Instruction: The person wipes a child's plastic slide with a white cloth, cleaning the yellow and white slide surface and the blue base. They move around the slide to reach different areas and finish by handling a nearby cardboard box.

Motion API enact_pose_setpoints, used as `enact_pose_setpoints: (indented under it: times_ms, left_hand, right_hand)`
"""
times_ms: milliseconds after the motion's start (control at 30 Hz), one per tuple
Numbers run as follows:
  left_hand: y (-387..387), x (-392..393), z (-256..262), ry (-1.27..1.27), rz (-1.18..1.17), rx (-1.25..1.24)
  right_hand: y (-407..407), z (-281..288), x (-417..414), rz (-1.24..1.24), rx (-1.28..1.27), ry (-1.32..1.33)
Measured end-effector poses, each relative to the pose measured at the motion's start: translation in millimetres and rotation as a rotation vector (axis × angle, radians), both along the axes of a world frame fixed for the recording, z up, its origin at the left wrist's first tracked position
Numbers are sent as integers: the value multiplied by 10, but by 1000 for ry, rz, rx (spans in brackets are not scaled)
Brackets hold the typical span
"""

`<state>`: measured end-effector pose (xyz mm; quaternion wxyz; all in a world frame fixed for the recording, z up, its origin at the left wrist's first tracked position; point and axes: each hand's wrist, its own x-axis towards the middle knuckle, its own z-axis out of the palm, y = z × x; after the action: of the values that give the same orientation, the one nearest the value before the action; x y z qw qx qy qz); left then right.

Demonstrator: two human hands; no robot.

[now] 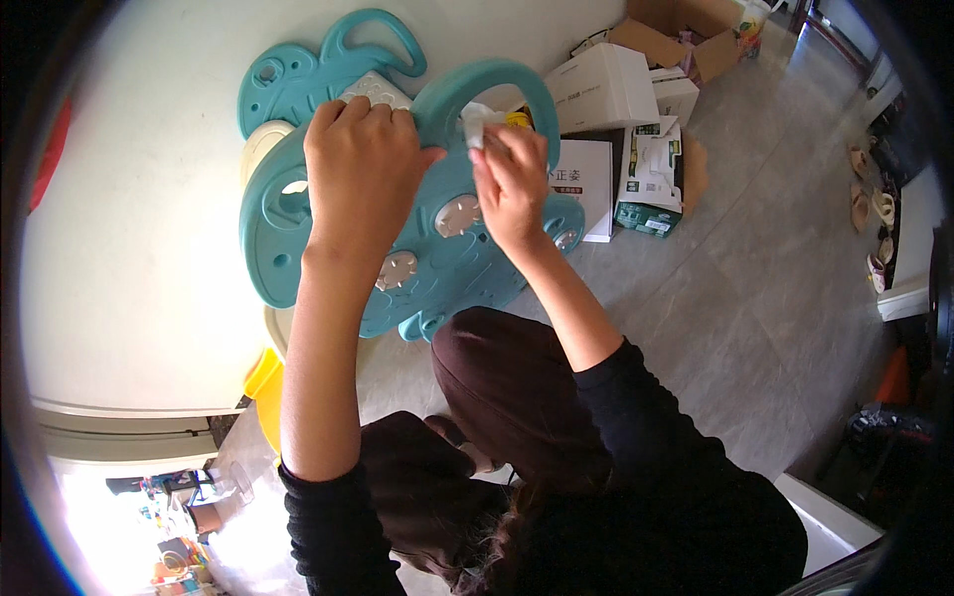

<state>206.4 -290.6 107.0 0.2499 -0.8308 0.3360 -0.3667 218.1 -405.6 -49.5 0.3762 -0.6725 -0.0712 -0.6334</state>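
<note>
A teal moulded plastic side panel (477, 264), apparently of a children's play slide, stands before me with a looped handle at its top. My left hand (365, 164) grips the panel's upper edge, thumb toward the loop. In my right hand (516, 179) is a crumpled white tissue or cloth (477, 123), held at the loop's inner side. Two light grey toothed knobs (456, 216) sit on the panel's face, one partly behind my left wrist. A matching teal panel (257, 104) stands behind, with a pale perforated step (380, 89) between them.
White boxes (600, 88), a green-and-white carton (648, 182) and an open cardboard box (715, 56) stand to the right on the grey tiled floor (730, 298). A pale wall (134, 223) rises at left. Shoes (859, 197) lie far right; a yellow plastic part (267, 391) is lower left.
</note>
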Motion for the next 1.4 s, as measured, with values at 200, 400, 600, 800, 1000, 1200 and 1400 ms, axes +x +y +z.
enact_pose_setpoints:
  times_ms: [200, 400, 600, 800, 1000, 1200, 1400]
  left_hand:
    - [-5, 0, 9, 14, 36, 11]
    - [-16, -13, 18, 26, 31, -7]
    - [-36, -20, 13, 24, 56, 4]
    - [-32, -8, 15, 27, 39, 4]
    - [-7, -19, -12, -20, 40, 17]
    - [-27, -6, -16, 30, 17, -30]
    - [-39, -24, 16, 41, 71, 5]
  right_hand:
    - [-17, 67, -68, 147, 179, 103]
    - [57, 368, -213, 317, 245, 199]
    - [-75, 364, -158, 358, 289, 279]
    - [-32, 465, -231, 664, 610, 366]
    - [-49, 499, -214, 403, 344, 390]
    - [-180, 366, -165, 329, 306, 435]
    - [-250, 411, -131, 365, 299, 431]
